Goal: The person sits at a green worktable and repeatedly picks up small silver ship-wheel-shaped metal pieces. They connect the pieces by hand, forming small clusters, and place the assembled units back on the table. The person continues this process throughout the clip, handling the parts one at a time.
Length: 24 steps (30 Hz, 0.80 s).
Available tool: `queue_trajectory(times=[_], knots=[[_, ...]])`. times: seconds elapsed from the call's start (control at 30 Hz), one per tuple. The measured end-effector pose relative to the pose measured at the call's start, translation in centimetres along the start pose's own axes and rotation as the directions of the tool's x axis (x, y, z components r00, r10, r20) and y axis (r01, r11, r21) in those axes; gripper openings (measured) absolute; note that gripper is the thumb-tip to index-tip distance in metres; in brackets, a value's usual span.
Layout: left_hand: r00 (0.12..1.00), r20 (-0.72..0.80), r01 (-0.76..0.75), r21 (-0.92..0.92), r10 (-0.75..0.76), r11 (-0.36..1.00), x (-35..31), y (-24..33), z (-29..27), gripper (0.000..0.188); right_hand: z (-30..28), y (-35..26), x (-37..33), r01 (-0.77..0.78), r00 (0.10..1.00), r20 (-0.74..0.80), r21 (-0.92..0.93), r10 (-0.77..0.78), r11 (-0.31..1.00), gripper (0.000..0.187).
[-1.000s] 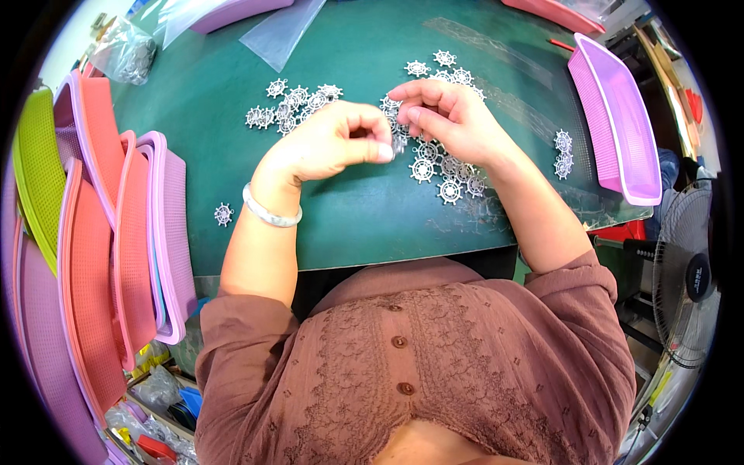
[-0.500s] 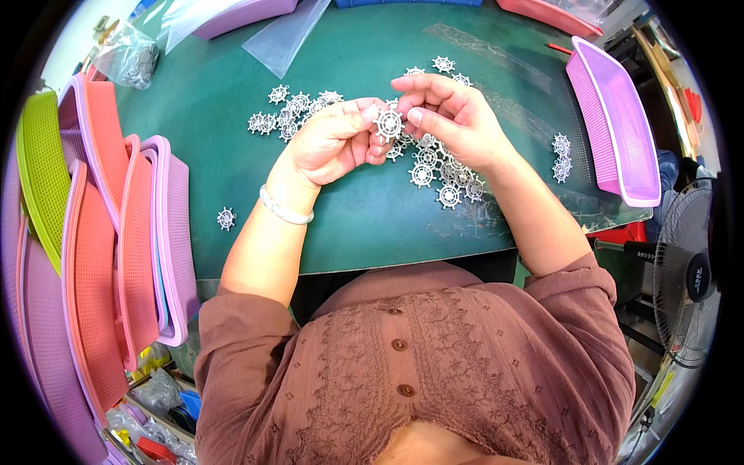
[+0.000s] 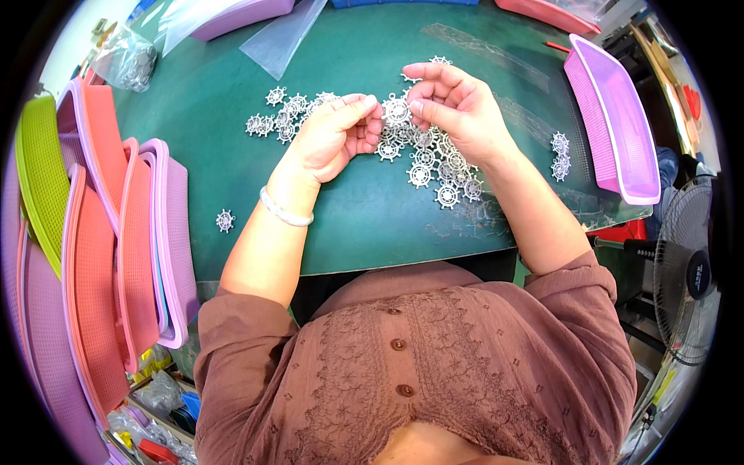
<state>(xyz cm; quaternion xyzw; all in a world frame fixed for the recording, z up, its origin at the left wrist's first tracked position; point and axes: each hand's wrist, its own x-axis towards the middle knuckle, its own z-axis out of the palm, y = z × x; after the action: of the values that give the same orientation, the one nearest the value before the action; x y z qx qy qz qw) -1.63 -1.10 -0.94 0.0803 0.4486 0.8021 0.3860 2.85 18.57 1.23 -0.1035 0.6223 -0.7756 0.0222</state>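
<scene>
Far to the left of both hands, nested baskets in green, coral and lilac stand on edge, the green basket [image 3: 40, 174] outermost and a lilac basket [image 3: 177, 240] closest to the hands. Beyond and to the left of the left hand sits a clear bag [image 3: 130, 62] with grey contents. A single wheel charm [image 3: 225, 220] lies on the green table [image 3: 341, 236], left of the left forearm. A plastic sheet [image 3: 280, 39] lies beyond the left hand, and a loose heap of silver wheel charms [image 3: 287, 116] spreads just beside its outer side.

The left hand [image 3: 335, 139], a pale bangle [image 3: 285, 208] on its wrist, is loosely curled, thumb over bent fingers; whether it has hold of anything I cannot tell. Between the hands is a raised wheel charm [image 3: 396, 111], its edge pinched at the right hand's thumb tip. Below it and nearer the body, another heap [image 3: 421, 176] overlaps itself. The right hand [image 3: 457, 108] has thumb and forefinger nearly together, the others bent.

Right of it lie a few stacked charms [image 3: 560, 156], then a purple basket [image 3: 624, 128] tipped on its side, and nearer the body, a fan [image 3: 686, 275].
</scene>
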Motion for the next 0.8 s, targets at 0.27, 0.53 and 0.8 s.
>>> queue_trajectory(times=[0.27,0.53,0.8], knots=[[0.988,-0.052,-0.119,0.338,0.145,0.934,-0.23,-0.14,0.83,0.013,-0.03,0.14,0.17,0.024,0.997,-0.075,-0.082,-0.03,0.996,0.033],[0.984,-0.054,-0.141,0.338,0.169,0.931,-0.09,-0.46,0.61,0.012,-0.11,0.27,0.27,-0.022,0.997,-0.069,-0.075,0.017,0.997,0.033],[0.984,-0.056,-0.138,0.343,0.167,0.929,-0.14,-0.42,0.62,0.012,-0.1,0.21,0.25,-0.021,0.998,-0.059,-0.06,0.017,0.998,0.034]])
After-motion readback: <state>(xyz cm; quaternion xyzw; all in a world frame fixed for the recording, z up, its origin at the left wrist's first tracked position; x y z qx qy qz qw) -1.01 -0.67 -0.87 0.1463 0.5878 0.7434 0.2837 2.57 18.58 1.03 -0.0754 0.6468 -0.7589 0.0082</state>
